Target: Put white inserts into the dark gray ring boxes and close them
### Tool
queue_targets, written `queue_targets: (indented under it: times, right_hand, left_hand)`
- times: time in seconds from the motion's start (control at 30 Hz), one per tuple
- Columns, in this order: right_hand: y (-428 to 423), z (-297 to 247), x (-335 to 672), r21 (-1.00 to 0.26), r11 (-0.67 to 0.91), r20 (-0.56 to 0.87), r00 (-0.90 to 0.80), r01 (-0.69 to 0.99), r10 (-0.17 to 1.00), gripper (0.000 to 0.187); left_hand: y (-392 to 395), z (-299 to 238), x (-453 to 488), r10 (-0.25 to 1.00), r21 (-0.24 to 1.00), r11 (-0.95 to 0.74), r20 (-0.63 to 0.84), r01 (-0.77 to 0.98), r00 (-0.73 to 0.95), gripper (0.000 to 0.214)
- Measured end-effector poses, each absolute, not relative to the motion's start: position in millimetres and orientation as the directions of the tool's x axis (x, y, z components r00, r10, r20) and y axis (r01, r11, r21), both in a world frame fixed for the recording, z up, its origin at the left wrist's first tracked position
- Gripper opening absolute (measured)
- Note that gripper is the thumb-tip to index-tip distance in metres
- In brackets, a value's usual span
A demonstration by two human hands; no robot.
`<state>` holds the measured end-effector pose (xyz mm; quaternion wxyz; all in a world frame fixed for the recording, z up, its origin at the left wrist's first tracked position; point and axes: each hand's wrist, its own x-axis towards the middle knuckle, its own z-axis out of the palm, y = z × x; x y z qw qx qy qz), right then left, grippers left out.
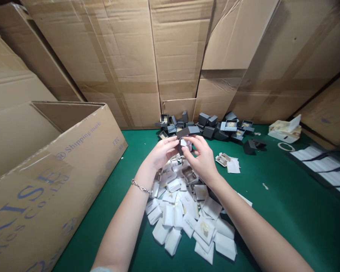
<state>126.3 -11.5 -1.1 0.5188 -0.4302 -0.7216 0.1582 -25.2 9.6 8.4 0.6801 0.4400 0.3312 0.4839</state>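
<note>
Our left hand point(161, 153) and right hand point(202, 158) pinch the small dark-grey box point(188, 131); loose fingertips may drop its white pad point(184, 143).

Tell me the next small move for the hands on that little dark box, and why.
Probably press the white packet fully down into the dark box. The left hand and right hand both hold the box above the heap of packets. Its lid is raised, and the packet sits at the opening, seemingly not seated yet.
</note>
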Motion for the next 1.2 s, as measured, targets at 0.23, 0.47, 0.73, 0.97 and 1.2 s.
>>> queue_targets:
  times: [0.23, 0.47, 0.73, 0.97, 1.2]
  right_hand:
    - [-16, 8, 129, -0.729, 0.548, 0.584, -0.046, 0.411, 0.811, 0.027]
    - [-17, 7, 129, -0.708, 0.575, 0.621, -0.026, 0.411, 0.783, 0.02]
    - [-14, 8, 134, -0.649, 0.572, 0.621, -0.086, 0.501, 0.779, 0.015]
    - [-9, 5, 135, -0.584, 0.601, 0.64, -0.146, 0.545, 0.754, 0.017]
    - [-10, 7, 137, -0.566, 0.61, 0.646, -0.162, 0.555, 0.746, 0.019]
  left_hand:
    - [5, 15, -18, 0.948, 0.919, 0.108, 0.019, -0.38, 0.317, 0.035]
    - [-1, 21, -12, 0.957, 0.946, 0.076, 0.019, -0.314, 0.29, 0.033]
    - [-5, 22, -9, 0.94, 0.937, 0.137, -0.021, -0.321, 0.341, 0.033]
    - [-2, 16, -11, 0.929, 0.931, 0.147, -0.015, -0.333, 0.369, 0.034]
    - [0, 11, -9, 0.923, 0.932, 0.131, 0.01, -0.338, 0.386, 0.039]
